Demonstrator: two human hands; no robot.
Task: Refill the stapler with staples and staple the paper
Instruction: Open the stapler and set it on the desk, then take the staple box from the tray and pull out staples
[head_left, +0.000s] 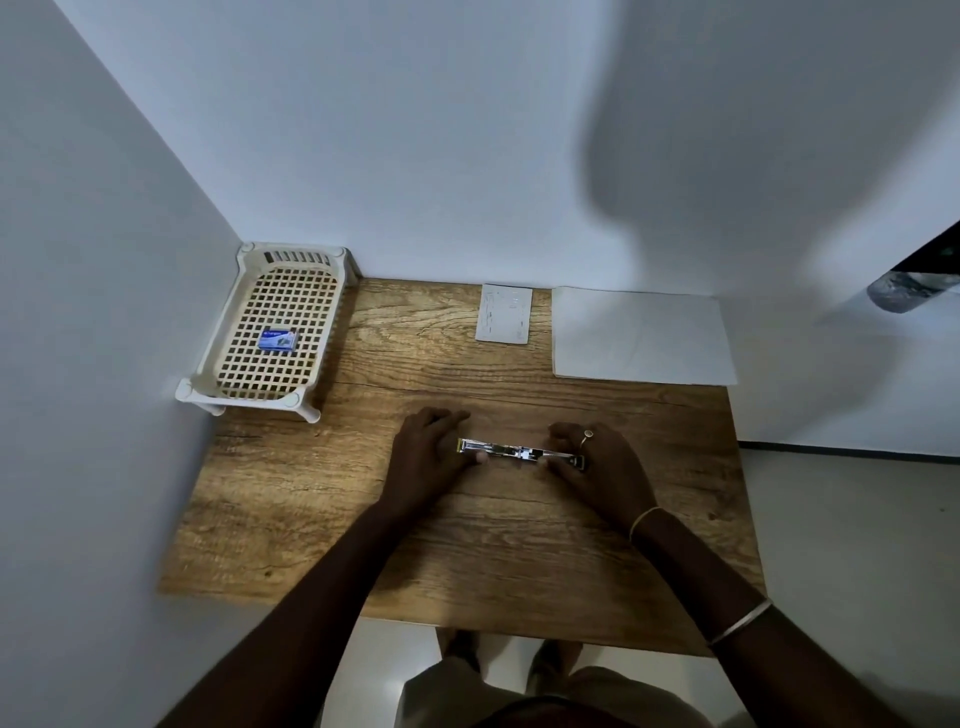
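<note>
A metal stapler (511, 451) lies folded out flat and long in the middle of the wooden table (467, 545). My left hand (423, 460) grips its left end, thumb on the metal. At the stapler's right end, my right hand (597, 467), with a ring on one finger, holds the dark part. A small blue box of staples (278, 339) rests in the cream plastic basket (208, 387) at the back left. A stack of white paper (641, 335) lies at the back right, and a small white sheet (504, 313) beside it.
White walls close off the left and back of the table. The basket stands in the back left corner on short legs. A dark object (906, 291) sticks in at the far right beyond the table. My feet show below the table's near edge.
</note>
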